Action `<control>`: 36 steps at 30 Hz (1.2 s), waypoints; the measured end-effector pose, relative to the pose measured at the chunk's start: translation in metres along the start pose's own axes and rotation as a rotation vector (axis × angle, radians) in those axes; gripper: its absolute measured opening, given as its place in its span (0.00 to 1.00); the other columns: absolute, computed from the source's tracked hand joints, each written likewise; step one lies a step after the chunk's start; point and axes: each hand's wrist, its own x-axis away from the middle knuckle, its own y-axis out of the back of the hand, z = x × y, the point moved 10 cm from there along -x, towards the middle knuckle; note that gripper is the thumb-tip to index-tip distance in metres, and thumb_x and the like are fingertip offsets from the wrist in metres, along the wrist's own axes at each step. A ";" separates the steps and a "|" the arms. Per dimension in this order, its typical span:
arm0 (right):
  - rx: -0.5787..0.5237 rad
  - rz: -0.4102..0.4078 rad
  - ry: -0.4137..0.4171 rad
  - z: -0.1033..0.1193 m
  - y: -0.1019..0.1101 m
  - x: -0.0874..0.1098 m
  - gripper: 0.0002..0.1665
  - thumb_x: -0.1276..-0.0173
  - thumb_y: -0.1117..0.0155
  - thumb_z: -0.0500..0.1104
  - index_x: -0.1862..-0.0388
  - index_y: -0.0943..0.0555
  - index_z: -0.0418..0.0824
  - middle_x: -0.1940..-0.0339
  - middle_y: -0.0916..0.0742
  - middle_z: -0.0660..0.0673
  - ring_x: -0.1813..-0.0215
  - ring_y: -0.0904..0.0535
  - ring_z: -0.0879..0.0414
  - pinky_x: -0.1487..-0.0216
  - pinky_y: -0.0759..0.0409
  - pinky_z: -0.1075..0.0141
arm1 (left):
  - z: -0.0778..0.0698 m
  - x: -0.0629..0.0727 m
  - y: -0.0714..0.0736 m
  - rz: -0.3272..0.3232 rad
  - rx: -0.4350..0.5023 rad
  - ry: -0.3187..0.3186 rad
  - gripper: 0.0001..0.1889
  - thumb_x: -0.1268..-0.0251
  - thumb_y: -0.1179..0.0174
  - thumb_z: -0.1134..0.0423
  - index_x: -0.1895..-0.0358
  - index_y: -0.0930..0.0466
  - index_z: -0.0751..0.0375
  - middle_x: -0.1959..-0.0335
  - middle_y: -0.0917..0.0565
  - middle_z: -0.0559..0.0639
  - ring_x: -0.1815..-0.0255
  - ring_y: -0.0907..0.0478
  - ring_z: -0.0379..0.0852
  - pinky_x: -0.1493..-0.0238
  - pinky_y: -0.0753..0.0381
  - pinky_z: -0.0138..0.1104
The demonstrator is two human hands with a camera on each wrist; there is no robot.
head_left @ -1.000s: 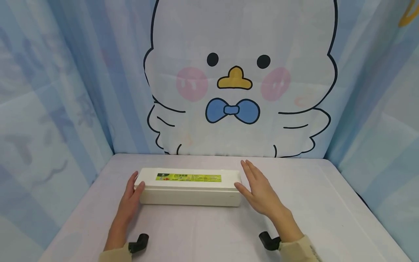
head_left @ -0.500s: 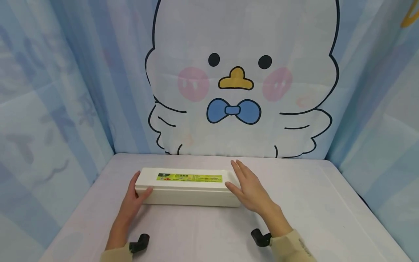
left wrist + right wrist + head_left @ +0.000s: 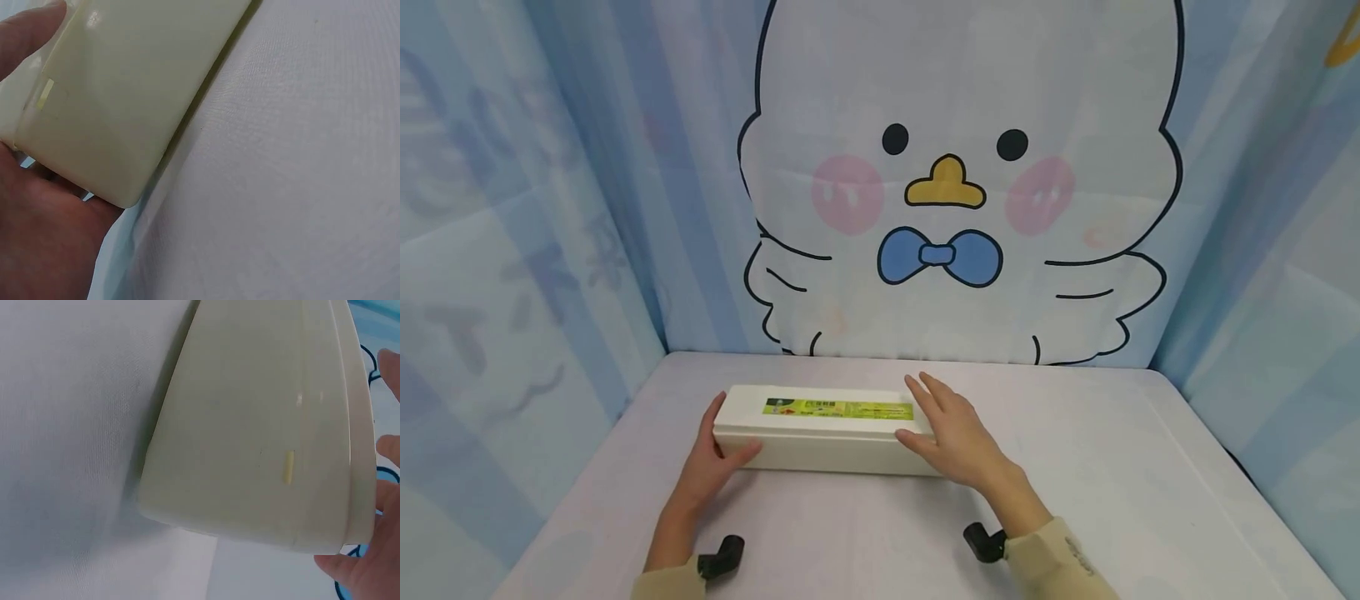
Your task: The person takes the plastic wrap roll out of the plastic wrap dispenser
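Note:
A long white lidded plastic box (image 3: 842, 455) lies crosswise on the table, with a yellow-green label (image 3: 838, 408) on its lid. My left hand (image 3: 706, 467) grips its left end, thumb on the front face and the other fingers around the end. In the left wrist view the palm (image 3: 50, 231) sits against the corner of the box (image 3: 137, 94). Over the right end, my right hand (image 3: 958, 442) is spread with straight fingers. The right wrist view shows its fingertips (image 3: 337, 565) close to the lid's edge; that end of the box (image 3: 250, 425) is partly hidden in the head view.
A pale cloth covers the table (image 3: 1075, 467). Behind it hangs a curtain (image 3: 940, 317) printed with a cartoon bird, and blue-white curtains (image 3: 512, 333) stand at both sides. Black wrist mounts (image 3: 722, 557) stick out from both cuffs.
My right hand has moved left over the box's right end. My left thumb has moved right and down onto the front face. The box has hardly shifted.

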 end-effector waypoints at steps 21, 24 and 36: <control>0.105 0.112 -0.022 -0.002 -0.010 -0.010 0.55 0.37 0.34 0.69 0.17 0.43 0.53 0.18 0.41 0.41 0.20 0.48 0.39 0.27 0.46 0.37 | 0.007 -0.003 0.001 -0.020 -0.020 -0.004 0.57 0.38 0.28 0.58 0.17 0.65 0.55 0.19 0.51 0.63 0.22 0.48 0.64 0.26 0.50 0.60; 0.102 0.122 -0.015 -0.002 -0.010 -0.012 0.55 0.38 0.32 0.69 0.18 0.41 0.53 0.18 0.40 0.41 0.20 0.47 0.39 0.28 0.44 0.37 | 0.007 -0.003 0.001 -0.024 -0.016 -0.002 0.57 0.37 0.28 0.59 0.17 0.64 0.55 0.19 0.50 0.63 0.22 0.48 0.63 0.26 0.50 0.60; 0.129 0.175 -0.017 -0.009 -0.019 -0.016 0.54 0.39 0.32 0.70 0.19 0.38 0.54 0.20 0.37 0.42 0.21 0.46 0.38 0.31 0.40 0.35 | 0.008 -0.004 0.001 -0.022 -0.006 -0.011 0.56 0.38 0.28 0.62 0.17 0.62 0.54 0.20 0.46 0.63 0.24 0.43 0.61 0.27 0.46 0.58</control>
